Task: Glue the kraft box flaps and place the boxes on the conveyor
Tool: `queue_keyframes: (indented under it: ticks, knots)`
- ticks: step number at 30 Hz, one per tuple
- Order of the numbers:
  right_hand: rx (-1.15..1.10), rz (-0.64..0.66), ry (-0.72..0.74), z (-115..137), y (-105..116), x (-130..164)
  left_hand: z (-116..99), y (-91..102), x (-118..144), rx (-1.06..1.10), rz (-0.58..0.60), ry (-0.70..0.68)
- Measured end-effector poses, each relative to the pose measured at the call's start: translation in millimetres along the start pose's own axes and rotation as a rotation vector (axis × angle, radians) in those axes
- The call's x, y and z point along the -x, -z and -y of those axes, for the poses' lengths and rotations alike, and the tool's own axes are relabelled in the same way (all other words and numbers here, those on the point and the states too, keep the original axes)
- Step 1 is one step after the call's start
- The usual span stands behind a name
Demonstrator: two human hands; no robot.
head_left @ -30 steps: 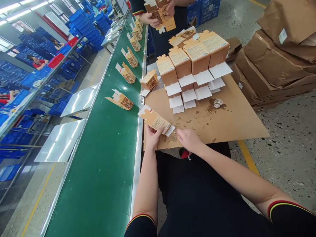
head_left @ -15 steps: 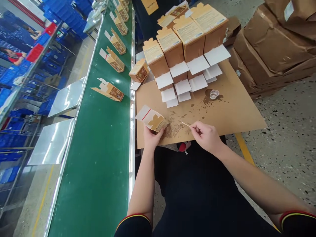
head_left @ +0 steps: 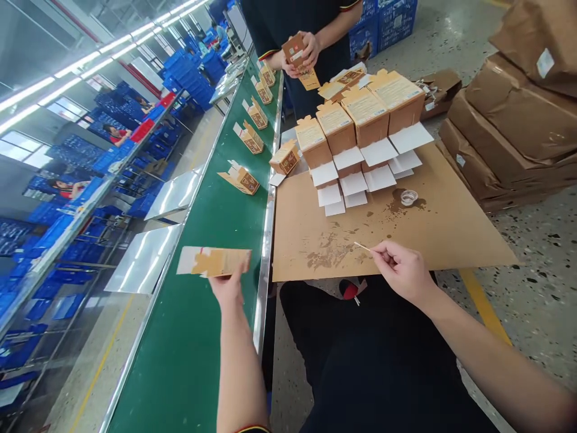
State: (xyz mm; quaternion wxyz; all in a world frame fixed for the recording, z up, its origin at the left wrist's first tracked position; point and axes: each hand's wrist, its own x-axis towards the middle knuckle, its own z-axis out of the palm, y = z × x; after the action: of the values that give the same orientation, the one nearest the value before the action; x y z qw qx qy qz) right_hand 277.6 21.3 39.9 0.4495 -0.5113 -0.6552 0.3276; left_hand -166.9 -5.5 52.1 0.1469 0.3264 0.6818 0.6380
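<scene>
Head view, left to right. Blue crates stacked at 10 o'clock behind shiny metal shelves. Green conveyor belt running 7 to 12 o'clock, carrying half-folded cartons in a row toward 12. Left hand over the belt at 9 o'clock of frame centre, fingers closed on the lower edge of a flat kraft carton, held level, white flap pointing to 9 o'clock, above the belt and not touching it. Cardboard sheet at centre, stained with glue blotches. Right hand at 4 o'clock of centre, thumb and fingers pinched on a thin stick, tip pointing to 10 o'clock, just over the sheet near the blotches. Small clear cup at 2 o'clock of that hand. Stacked folded boxes with white flaps open at 12 o'clock. Co-worker's hands beyond, gripping another carton. Wrapped brown bundles at 2 o'clock on the floor.
</scene>
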Motion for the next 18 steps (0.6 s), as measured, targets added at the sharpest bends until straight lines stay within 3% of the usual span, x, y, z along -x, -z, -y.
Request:
queue_keyframes:
  ticks: [3,7,9,11,13,14,15,18]
  knots:
    - [-0.009,-0.021,-0.018,-2,0,-1,7,35.3,-26,-0.126,-0.106,0.100]
    - [-0.001,-0.024,-0.032,-4,11,3,13,53.4,-28,-0.267,-0.034,0.217]
    - [0.012,-0.049,-0.059,-8,25,11,9,57.8,-21,-0.366,-0.122,0.144]
    - [0.045,-0.108,-0.090,-15,40,20,1,53.3,-13,-0.465,-0.286,-0.040]
    - [0.084,-0.175,-0.106,-22,54,28,-13,31.3,-4,-0.493,-0.358,-0.272]
    - [0.097,-0.198,-0.108,-25,58,30,-21,11.9,1,-0.474,-0.318,-0.368]
    - [0.105,-0.213,-0.107,-26,61,30,-30,-12.8,5,-0.439,-0.230,-0.443]
    - [0.088,-0.206,-0.089,-22,62,22,-58,-108.4,12,-0.296,0.206,-0.555]
